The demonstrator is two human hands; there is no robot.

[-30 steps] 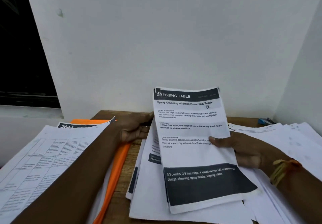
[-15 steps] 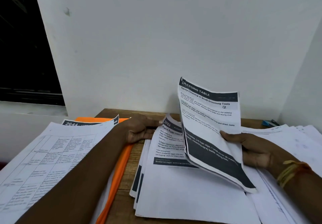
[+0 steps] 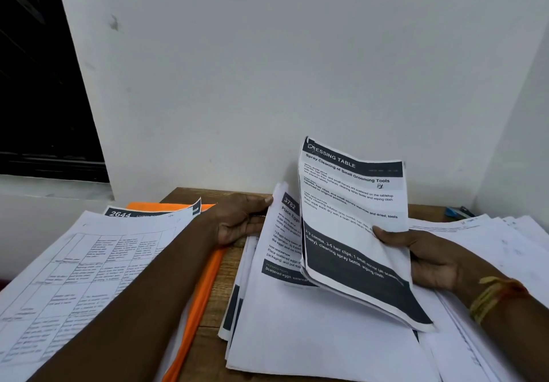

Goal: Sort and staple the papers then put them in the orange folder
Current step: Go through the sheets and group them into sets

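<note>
At nine o'clock a sheet [image 3: 148, 213] headed "2644" lies on the orange folder [image 3: 205, 280]. Your left hand [image 3: 237, 221] pinches page [image 3: 282, 233] "3782". At three o'clock your right hand [image 3: 427, 258] grips the "DRESSING TABLE" papers [image 3: 350, 221], raised above the pile [image 3: 312, 337].

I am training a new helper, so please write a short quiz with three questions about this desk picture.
1. True or false: the right hand holds the "Dressing Table" sheets lifted off the middle stack.
2. What does the left hand touch?
A. the "3782" sheet
B. the orange folder
3. The sheet headed 2644 lies over the ____ folder.

Key: 1 true; 2 A; 3 orange
</note>
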